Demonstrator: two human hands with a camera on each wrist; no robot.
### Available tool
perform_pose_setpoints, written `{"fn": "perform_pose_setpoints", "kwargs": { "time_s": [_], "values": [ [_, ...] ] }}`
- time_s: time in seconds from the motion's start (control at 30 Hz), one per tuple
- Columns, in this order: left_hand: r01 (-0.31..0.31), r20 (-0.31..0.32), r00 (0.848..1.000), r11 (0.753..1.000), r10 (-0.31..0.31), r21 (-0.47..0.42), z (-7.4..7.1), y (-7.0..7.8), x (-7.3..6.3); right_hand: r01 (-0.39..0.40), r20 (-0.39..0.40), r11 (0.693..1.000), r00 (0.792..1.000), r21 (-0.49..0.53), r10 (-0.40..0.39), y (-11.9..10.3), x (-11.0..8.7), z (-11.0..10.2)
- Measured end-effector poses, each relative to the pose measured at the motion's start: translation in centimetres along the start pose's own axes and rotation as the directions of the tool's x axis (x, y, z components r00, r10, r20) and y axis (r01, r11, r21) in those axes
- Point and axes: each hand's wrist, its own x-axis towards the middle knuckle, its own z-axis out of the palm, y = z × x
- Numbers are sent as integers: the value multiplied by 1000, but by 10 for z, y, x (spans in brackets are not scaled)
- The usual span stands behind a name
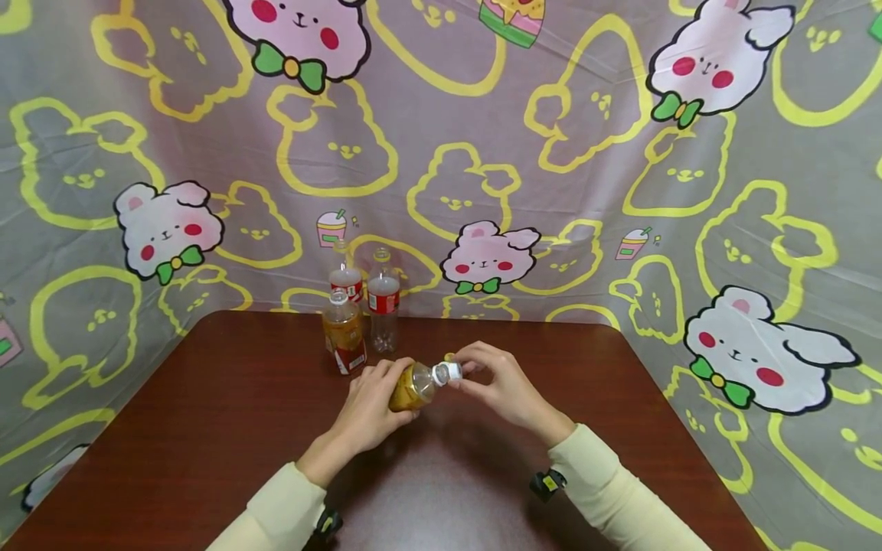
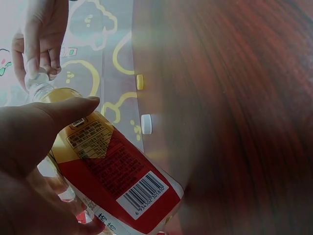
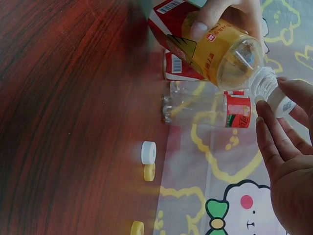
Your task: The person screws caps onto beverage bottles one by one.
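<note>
While the left hand [image 1: 372, 405] grips the tea bottle [image 1: 412, 386] tilted above the desk [image 1: 207, 428], the right hand [image 1: 499, 383] pinches its white cap [image 1: 453, 373]. Beyond the bottle stand three more bottles [image 1: 365, 314]; loose caps [image 3: 148, 152] lie near them.

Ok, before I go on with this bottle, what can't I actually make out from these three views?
- Bottle label: head view, covered by the left hand; left wrist view, print too small.
- White cap: right hand fingers wrap it; whether loosened, cannot tell.
- Loose caps on the table: head view, mostly hidden behind the hands.
- Standing bottles: blurred in the right wrist view.
</note>
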Motion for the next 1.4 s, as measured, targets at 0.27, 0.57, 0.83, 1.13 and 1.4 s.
{"fn": "perform_pose_setpoints", "kwargs": {
  "time_s": [0.27,0.57,0.83,1.13,1.4],
  "values": [
    [-22,9,1000,1000,22,0,3,4,-1,-21,21,1000,1000,2,21,2,-3,1],
    [-36,23,999,999,36,-9,3,7,-2,-23,41,1000,999,1,23,3,-5,1],
    [-35,44,998,999,35,-4,2,7,-3,-16,56,1000,998,-22,18,1,-5,3],
    [-50,64,997,999,49,11,2,9,-4,12,94,999,996,-46,-8,5,-8,2],
    [-47,63,997,999,45,22,2,11,-3,-20,92,1000,996,-12,21,5,-9,2]
  ]
}}
